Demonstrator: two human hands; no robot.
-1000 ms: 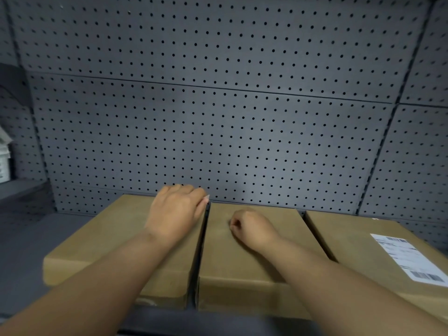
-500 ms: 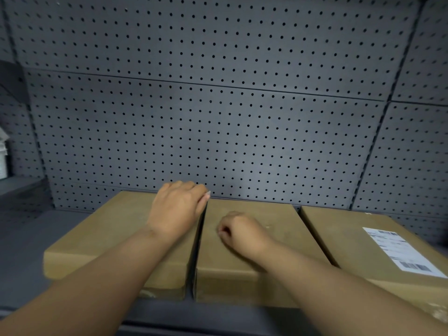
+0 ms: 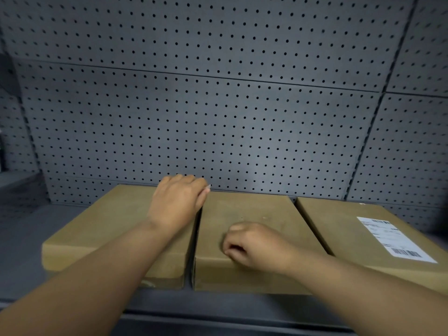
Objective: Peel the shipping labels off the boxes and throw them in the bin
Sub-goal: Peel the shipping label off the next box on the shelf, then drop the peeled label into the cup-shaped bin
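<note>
Three flat brown cardboard boxes lie side by side on a dark shelf. My left hand point(image 3: 177, 202) rests on the far right corner of the left box point(image 3: 97, 229), its fingers curled over the back edge near the gap. My right hand point(image 3: 252, 243) lies on top of the middle box point(image 3: 244, 209) near its front edge, fingers curled in loosely, and nothing shows in it. The right box point(image 3: 339, 221) carries a white shipping label point(image 3: 395, 238) with barcodes, flat on its top. The tops of the left and middle boxes show no label.
A grey pegboard wall point(image 3: 218, 117) stands right behind the boxes. The dark shelf point(image 3: 21, 238) runs on to the left of the boxes. No bin is in view.
My right hand has slid toward me over the middle box, from near its middle to its front edge. The left hand has stayed in place.
</note>
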